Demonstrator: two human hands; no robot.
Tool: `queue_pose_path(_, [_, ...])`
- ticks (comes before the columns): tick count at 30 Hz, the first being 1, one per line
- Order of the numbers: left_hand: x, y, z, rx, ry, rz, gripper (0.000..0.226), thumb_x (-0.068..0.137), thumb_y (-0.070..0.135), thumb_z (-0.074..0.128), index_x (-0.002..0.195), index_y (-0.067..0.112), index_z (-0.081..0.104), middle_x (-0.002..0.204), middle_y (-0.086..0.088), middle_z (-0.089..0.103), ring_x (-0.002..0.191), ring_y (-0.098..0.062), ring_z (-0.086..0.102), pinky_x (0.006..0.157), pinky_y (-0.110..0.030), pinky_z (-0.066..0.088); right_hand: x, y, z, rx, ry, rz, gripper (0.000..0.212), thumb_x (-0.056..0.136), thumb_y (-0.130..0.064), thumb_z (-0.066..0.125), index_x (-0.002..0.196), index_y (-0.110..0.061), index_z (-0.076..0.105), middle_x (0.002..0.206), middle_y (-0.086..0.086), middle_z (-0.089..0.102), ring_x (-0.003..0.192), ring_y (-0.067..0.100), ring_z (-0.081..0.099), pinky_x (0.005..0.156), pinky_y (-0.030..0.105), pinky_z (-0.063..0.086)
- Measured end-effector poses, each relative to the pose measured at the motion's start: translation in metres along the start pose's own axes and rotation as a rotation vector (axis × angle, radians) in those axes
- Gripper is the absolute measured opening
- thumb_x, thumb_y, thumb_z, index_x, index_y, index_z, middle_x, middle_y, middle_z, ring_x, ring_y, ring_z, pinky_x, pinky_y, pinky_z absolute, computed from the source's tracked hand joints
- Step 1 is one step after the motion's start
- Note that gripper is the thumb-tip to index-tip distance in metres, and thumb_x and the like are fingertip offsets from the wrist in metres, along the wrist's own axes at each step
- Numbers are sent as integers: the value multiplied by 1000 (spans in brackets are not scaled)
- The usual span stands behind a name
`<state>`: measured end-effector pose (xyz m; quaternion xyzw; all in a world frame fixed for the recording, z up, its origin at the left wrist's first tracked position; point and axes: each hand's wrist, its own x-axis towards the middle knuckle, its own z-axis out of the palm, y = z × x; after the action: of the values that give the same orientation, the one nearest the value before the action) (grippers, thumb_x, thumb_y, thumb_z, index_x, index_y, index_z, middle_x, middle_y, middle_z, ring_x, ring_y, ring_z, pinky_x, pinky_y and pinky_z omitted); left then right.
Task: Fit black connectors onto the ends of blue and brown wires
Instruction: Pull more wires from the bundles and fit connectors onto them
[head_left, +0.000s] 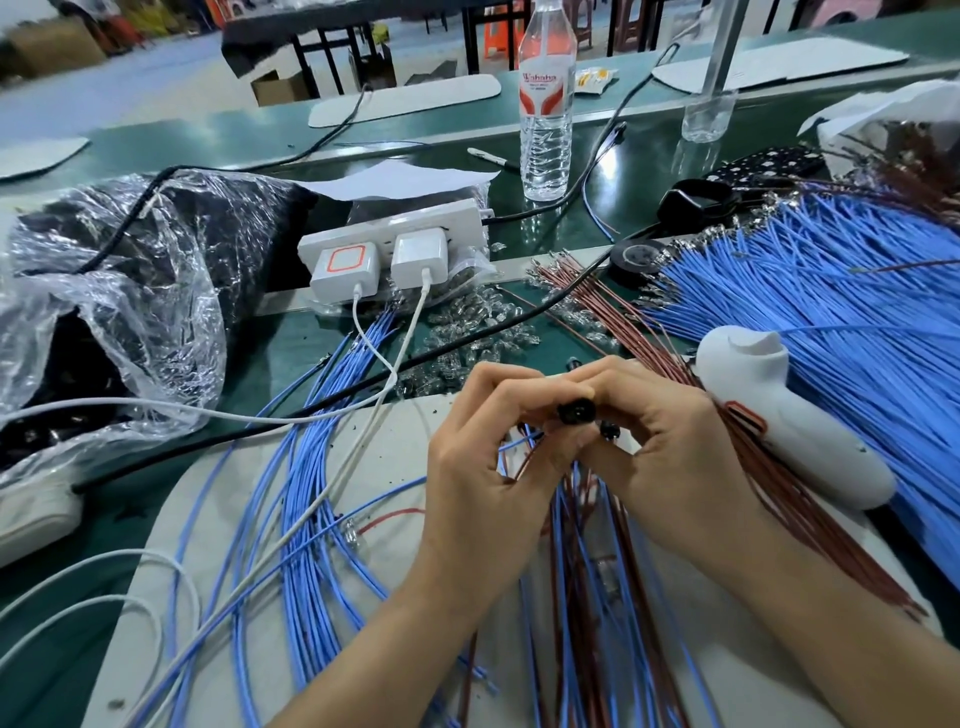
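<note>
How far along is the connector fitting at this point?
Done: a second black connector by the right hand looks already fitted. In hand: left hand and right hand pinch a black connector, wires trailing below. Remaining: the big fan of blue wires and the brown wires, terminals still bare.

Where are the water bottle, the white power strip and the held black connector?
water bottle (546, 104), head view, on its label.
white power strip (387, 229), head view, on its top face.
black connector (570, 412), head view, on its round end.
</note>
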<state>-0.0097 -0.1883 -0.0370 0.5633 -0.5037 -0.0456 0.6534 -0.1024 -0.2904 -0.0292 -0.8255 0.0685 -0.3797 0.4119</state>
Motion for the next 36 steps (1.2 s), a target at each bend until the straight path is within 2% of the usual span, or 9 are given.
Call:
queue_pose_path(6, [0, 1, 0, 15, -1, 15, 19, 85, 11, 67, 103, 14, 67, 96, 1, 57, 90, -13, 59, 78, -21, 47, -1, -1, 1, 28, 24, 16, 8, 79, -1, 65, 86, 0, 69, 89, 1, 67, 83, 5, 64, 75, 14, 50])
queue_pose_path(15, [-1, 1, 1, 50, 15, 9, 17, 85, 12, 66, 102, 12, 66, 98, -3, 55, 92, -14, 58, 78, -24, 48, -2, -1, 3, 46, 59, 15, 8, 78, 0, 64, 84, -4, 67, 88, 1, 65, 81, 7, 63, 74, 16, 51])
queue_pose_path(20, [0, 1, 0, 63, 15, -4, 18, 84, 6, 68, 102, 8, 66, 99, -3, 55, 94, -14, 59, 79, -24, 49, -2, -1, 2, 79, 67, 54, 4, 78, -3, 65, 79, -7, 65, 86, 3, 64, 81, 18, 64, 69, 36, 56])
queue_pose_path(25, [0, 2, 0, 86, 13, -10, 18, 84, 5, 66, 101, 6, 68, 98, -5, 56, 93, -16, 60, 79, -28, 52, -2, -1, 3, 27, 55, 52, 3, 77, -3, 63, 80, -3, 65, 86, 3, 64, 81, 14, 63, 69, 31, 56])
queue_pose_path(30, [0, 4, 0, 170, 27, 18, 15, 82, 9, 69, 96, 4, 69, 92, -5, 59, 90, -8, 58, 80, -17, 45, -1, 1, 3, -82, 49, 25, 7, 75, -2, 63, 81, -2, 66, 83, 4, 64, 80, 18, 63, 68, 30, 54])
queue_pose_path(34, [0, 5, 0, 195, 28, 24, 16, 81, 8, 71, 96, 8, 68, 92, -4, 60, 85, -2, 55, 77, -13, 42, -1, 1, 4, -68, 49, 50, 12, 74, -5, 64, 84, -11, 64, 80, -5, 64, 77, 7, 63, 69, 17, 51])
queue_pose_path(36, [0, 5, 1, 154, 27, 11, 17, 81, 8, 71, 97, 11, 66, 94, -3, 62, 83, -7, 58, 74, -20, 46, -2, 1, 4, -43, 45, 86, 15, 73, -9, 65, 84, -19, 61, 76, -15, 62, 73, 3, 64, 68, 11, 49])
